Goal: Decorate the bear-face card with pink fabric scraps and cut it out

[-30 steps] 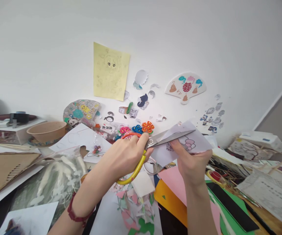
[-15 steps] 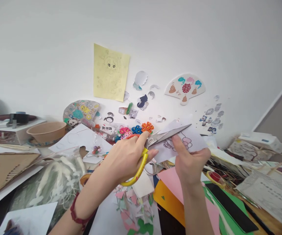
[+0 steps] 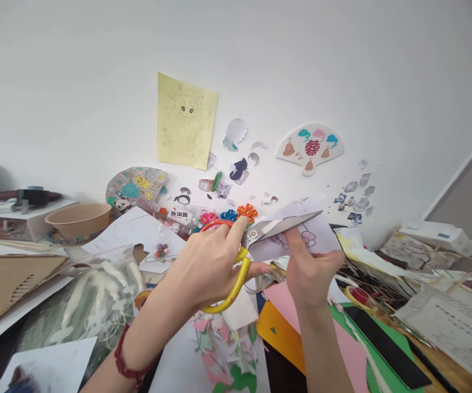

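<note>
Currently the cluttered tabletop [image 3: 23, 305] carries the work, and both my hands are raised above it in front of the white wall [image 3: 342, 65].

The white printed paper sheet with a pink-and-purple cartoon outline [image 3: 301, 237] is held in the air just above the centre of the clutter. It looks thin, light and limp: it will bend and tear easily, so it is best held close to the cut line, where it stays taut. My right hand [image 3: 310, 273] pinches it from below, thumb on the printed face, grip clenched on the sheet.

The yellow-and-orange-handled steel scissors [image 3: 256, 240] are rigid, and look heavier than the sheet. My left hand [image 3: 207, 262] has its grip clenched through the handle loops; the blades lie along the top edge of the sheet, and I cannot tell how far apart they are.

Limits of view:
- The lower part of the sheet is covered by my right hand.
- The blade tip merges with the paper edge.
- The heap of pastel paper offcuts [image 3: 228, 344] below is too jumbled to separate.
</note>
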A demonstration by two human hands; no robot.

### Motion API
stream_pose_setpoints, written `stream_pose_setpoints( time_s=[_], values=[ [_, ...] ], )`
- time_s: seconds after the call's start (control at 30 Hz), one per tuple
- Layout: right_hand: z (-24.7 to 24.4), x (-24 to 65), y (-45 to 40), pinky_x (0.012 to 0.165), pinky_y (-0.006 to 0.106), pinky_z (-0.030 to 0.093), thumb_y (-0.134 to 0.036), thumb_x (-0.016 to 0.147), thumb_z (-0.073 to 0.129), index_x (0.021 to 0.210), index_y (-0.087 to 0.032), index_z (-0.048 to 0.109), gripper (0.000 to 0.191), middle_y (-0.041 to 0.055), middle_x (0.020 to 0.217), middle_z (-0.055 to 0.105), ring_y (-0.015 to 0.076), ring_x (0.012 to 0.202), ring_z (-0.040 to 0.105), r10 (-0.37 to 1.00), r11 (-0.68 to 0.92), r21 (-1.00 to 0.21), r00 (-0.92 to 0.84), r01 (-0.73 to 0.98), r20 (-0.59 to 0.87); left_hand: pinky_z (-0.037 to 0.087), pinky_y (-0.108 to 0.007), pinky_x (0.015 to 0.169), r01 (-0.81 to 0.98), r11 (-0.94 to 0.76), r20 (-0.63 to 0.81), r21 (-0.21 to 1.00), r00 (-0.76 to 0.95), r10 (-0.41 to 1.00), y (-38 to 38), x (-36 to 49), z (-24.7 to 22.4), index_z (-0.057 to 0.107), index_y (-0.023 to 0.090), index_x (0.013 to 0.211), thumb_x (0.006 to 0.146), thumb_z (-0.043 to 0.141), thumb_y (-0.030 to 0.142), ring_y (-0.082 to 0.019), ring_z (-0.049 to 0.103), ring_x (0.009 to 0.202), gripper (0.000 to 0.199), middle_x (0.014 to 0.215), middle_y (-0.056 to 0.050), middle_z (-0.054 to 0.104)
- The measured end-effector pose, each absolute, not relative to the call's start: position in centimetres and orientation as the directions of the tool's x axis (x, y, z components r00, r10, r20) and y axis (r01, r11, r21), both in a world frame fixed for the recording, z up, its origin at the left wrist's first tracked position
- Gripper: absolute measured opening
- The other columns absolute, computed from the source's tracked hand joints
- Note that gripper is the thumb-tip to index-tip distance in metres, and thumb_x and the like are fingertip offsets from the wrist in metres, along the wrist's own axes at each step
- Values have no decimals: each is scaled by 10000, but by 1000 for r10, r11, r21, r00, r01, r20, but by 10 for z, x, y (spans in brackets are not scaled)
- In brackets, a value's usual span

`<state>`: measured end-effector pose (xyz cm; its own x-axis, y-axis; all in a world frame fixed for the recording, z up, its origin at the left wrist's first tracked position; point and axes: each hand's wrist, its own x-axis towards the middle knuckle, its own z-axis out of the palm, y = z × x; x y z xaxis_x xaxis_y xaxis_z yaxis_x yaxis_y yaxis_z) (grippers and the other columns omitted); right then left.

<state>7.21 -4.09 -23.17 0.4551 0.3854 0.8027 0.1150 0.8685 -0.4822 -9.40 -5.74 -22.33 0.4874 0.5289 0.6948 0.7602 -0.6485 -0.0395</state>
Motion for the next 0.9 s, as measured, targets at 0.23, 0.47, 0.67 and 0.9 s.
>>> stream_pose_setpoints(
  time_s=[0.23,0.47,0.67,0.9],
  values=[
    [-231,67,-39,687,394,616,-210,748,773,861,-162,720,133,85,813,754,250,763,715,306,905,-407,477,122,824,463,-314,531,780,-625,673,-32,479,563,-60,-89,-221,437,75,1268,971,253,636,-238,645,648,661,789,-82,656],
    [-232,69,-43,691,417,623,-229,764,758,878,-168,721,135,91,818,750,269,789,719,342,886,-445,457,135,821,449,-300,497,818,-563,681,-114,477,555,-59,-88,-223,461,75,1239,995,292,565,-232,647,618,573,760,-80,657],
    [-234,72,-40,675,397,616,-238,768,763,829,-180,725,93,60,731,733,237,699,704,356,887,-446,435,122,827,445,-309,478,818,-540,685,-199,510,521,-58,-90,-223,435,61,1272,1000,229,566,-239,644,602,609,751,-73,641],
    [-233,78,-41,666,380,609,-210,742,787,887,-169,738,158,85,831,758,248,777,712,348,905,-417,421,83,838,450,-326,473,791,-570,665,-220,549,506,-59,-92,-220,410,39,1280,984,120,600,-247,632,591,697,715,-62,622]
  ],
)
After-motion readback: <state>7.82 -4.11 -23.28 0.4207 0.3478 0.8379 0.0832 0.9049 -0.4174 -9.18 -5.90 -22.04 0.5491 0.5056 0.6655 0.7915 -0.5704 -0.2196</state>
